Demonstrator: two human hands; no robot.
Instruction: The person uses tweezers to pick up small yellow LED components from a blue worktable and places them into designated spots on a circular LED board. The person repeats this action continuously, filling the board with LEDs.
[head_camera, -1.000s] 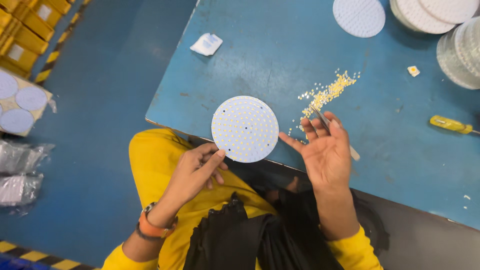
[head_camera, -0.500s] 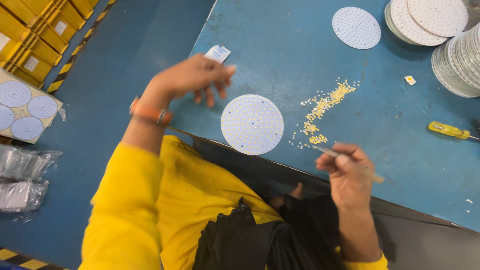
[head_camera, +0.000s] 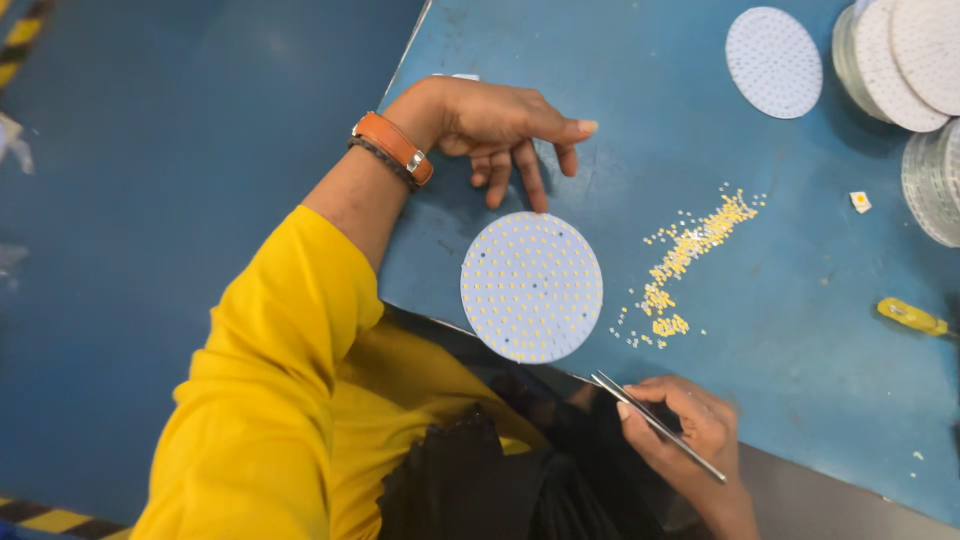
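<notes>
Most pads on my disc (head_camera: 531, 286) look filled; chips (head_camera: 688, 252) remain loose beside it. My left hand (head_camera: 497, 125) rests fingers apart, right hand (head_camera: 680, 425) pinches tweezers (head_camera: 655, 425).

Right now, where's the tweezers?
In the head view, the tweezers are in the right hand at the table's near edge, just below the round white board and the yellow chip pile.

Matt white round board (head_camera: 531, 286), shiny metal tweezers (head_camera: 655, 425), scuffed blue tabletop (head_camera: 800, 300), perhaps leather orange wristband (head_camera: 392, 146).
</notes>
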